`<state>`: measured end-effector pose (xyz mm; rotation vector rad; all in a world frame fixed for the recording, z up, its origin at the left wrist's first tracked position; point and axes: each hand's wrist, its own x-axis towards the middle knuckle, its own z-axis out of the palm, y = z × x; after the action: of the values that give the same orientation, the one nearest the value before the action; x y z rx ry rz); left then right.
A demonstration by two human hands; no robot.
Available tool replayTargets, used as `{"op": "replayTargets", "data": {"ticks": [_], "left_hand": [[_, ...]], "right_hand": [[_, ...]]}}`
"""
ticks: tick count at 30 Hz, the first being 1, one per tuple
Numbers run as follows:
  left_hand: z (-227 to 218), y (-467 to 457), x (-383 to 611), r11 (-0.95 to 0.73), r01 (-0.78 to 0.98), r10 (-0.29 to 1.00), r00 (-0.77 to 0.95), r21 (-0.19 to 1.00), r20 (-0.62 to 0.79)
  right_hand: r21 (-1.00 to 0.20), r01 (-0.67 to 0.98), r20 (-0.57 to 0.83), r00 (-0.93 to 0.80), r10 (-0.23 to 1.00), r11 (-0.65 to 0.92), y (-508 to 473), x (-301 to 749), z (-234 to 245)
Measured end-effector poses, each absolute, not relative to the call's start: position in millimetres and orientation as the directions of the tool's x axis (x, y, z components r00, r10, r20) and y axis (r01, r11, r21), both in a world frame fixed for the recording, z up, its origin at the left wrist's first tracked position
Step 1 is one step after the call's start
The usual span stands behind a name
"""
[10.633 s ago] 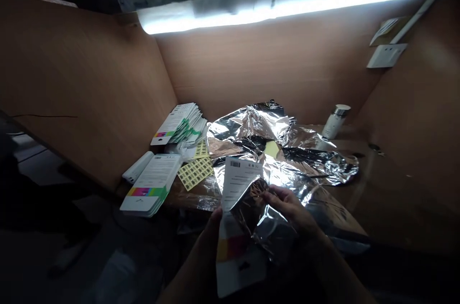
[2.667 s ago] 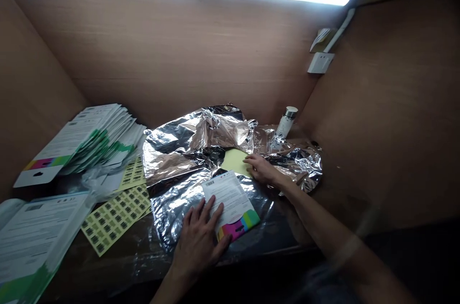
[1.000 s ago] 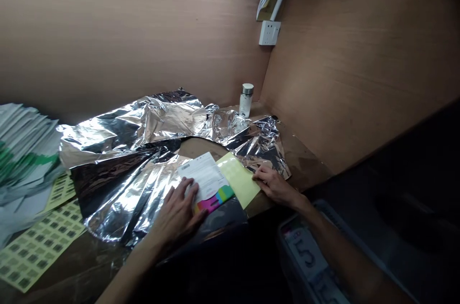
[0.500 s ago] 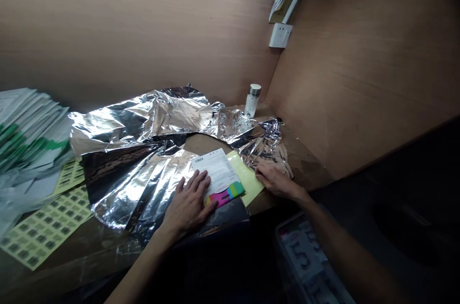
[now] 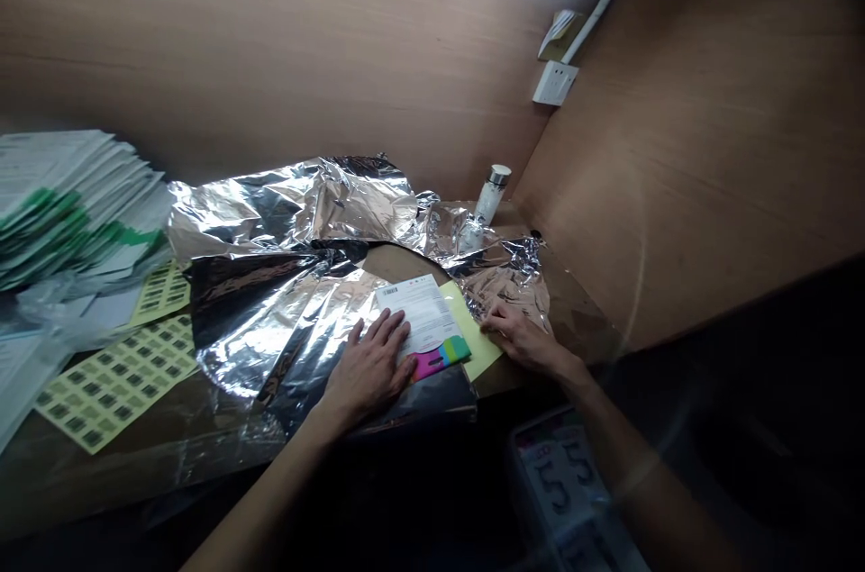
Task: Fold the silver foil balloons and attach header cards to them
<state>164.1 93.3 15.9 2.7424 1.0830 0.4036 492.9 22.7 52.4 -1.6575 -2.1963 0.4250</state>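
Note:
A white printed leaflet [image 5: 420, 313] with a barcode and a rainbow-coloured band lies on crumpled silver foil [image 5: 290, 221]. It overlaps a pale yellow sheet [image 5: 484, 347]. My left hand [image 5: 368, 365] rests flat on the leaflet's lower left edge, fingers spread. My right hand [image 5: 522, 338] lies with its fingertips on the yellow sheet's right edge and the foil next to it. Neither hand grips anything.
A stack of green-edged leaflets [image 5: 68, 203] and sticker sheets with dark squares [image 5: 114, 392] lie at the left. A small bottle [image 5: 491, 196] stands at the back, under a wall socket [image 5: 554, 84]. Wooden panels surround the desk. A box marked 5 [image 5: 560, 486] sits below the front edge.
The leaflet has slid right and now covers more of the yellow sheet. Both hands stay flat on the desk items. The view has turned, shifting the scene slightly right.

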Motion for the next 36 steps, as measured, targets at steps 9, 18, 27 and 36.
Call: {"op": "replayTargets", "data": {"ticks": [9, 18, 27, 36], "left_hand": [[17.7, 92.9, 167.1, -0.715, 0.655, 0.697, 0.693, 0.244, 0.184], [17.1, 91.7, 165.7, -0.721, 0.652, 0.692, 0.698, 0.233, 0.186], [15.2, 89.4, 164.3, -0.732, 0.647, 0.681, 0.701, 0.214, 0.21], [11.7, 88.7, 163.4, -0.736, 0.638, 0.677, 0.692, 0.225, 0.25]], "right_hand": [[-0.273, 0.917, 0.081, -0.281, 0.956, 0.292, 24.7, 497.9, 52.0], [-0.407, 0.89, 0.049, -0.204, 0.978, 0.206, 11.8, 497.8, 63.1], [-0.827, 0.56, -0.121, -0.268, 0.956, 0.052, 18.5, 426.3, 85.6], [-0.673, 0.737, -0.244, -0.152, 0.958, -0.055, 56.3, 385.2, 50.5]]}}
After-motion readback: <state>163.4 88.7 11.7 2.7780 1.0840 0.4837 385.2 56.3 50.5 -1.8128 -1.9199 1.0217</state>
